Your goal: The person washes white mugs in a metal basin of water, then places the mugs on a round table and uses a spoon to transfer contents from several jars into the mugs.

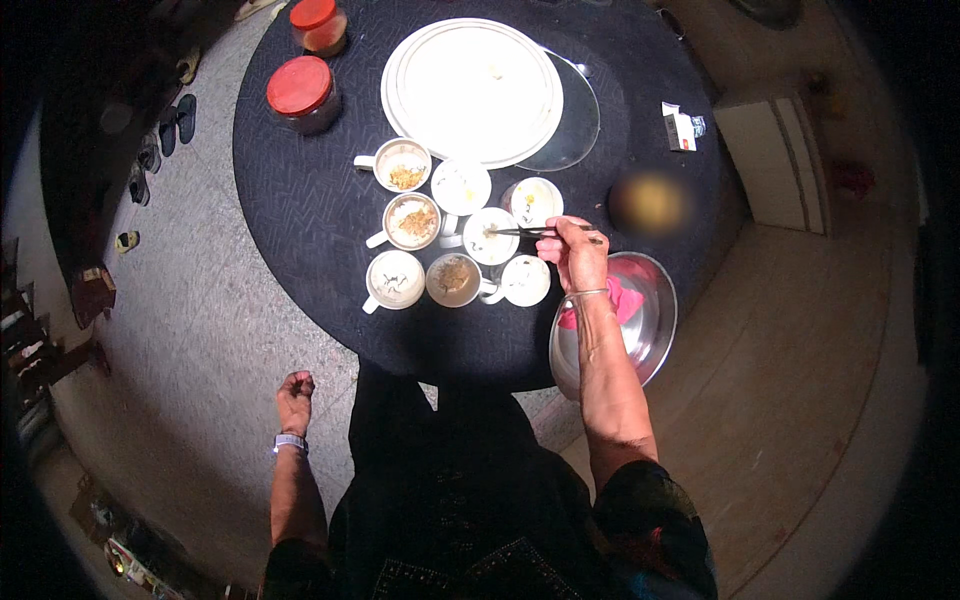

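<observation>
My right hand [577,256] is closed around a thin dark stick-like utensil [520,232]; whether it is one piece or a pair is too small to tell. Its tip is over a white mug [487,250] in the middle of a group of several mugs. Beside it, a left-hand mug [411,222] and a far-left mug [404,165] hold yellow-brown crumbly food. A near mug [455,280] has brownish contents. Dark marks show inside the near-left mug [395,279]. My left hand [294,400] hangs beside the table with its fingers curled in, apparently around nothing.
A large white round plate [470,90] partly overlaps a glass disc [575,125] on the dark round table [310,200]. Two red-lidded jars [300,86] stand far left. A steel basin [655,350] with a pink cloth [625,300] lies under my right forearm. A small box [679,130] sits right.
</observation>
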Demonstrator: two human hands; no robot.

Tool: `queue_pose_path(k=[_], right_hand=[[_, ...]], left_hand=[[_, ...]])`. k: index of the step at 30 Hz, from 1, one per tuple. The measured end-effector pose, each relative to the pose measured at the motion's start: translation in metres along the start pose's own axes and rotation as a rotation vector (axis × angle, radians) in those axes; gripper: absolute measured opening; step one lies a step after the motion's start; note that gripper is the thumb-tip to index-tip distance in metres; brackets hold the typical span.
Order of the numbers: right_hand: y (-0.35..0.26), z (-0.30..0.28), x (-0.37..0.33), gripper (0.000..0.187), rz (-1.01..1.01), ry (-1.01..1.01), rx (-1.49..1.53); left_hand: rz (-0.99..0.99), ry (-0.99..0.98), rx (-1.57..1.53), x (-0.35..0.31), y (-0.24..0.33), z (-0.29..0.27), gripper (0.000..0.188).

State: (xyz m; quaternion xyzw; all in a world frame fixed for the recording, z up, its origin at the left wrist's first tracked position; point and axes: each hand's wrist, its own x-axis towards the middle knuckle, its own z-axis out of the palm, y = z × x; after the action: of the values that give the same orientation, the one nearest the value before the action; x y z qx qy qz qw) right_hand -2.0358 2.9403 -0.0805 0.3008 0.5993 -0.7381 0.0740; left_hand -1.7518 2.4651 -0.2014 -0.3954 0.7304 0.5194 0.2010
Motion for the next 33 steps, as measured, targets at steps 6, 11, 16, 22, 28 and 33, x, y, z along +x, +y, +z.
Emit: queue_pose_path(k=[6,11,16,22,28,33], right_hand=[[0.000,-0.006,0.001,0.020,-0.012,-0.063,0.107],[0.006,0.003,-0.004,0.018,-0.023,0.013,-0.055],[-0.003,0.007,-0.004,0.018,-0.033,-0.005,0.051],[0.011,0.003,-0.001,0.018,-0.036,-0.018,-0.107],[-0.001,0.013,-0.007,0.018,-0.009,0.020,0.025],[-0.001,0.004,-0.003,0.017,0.010,-0.050,0.104]], left_hand=[[-0.028,0.014,-0.099,0.000,-0.020,0.002,0.011],[-0.003,0.014,-0.036,-0.004,-0.021,0.001,0.010],[-0.020,0.033,-0.044,-0.007,-0.025,0.003,0.011],[-0.013,0.014,-0.050,-0.007,-0.027,0.001,0.012],[0.022,0.018,-0.035,-0.006,-0.037,0.002,0.017],[0.037,0.000,-0.022,-0.005,-0.043,-0.002,0.018]])
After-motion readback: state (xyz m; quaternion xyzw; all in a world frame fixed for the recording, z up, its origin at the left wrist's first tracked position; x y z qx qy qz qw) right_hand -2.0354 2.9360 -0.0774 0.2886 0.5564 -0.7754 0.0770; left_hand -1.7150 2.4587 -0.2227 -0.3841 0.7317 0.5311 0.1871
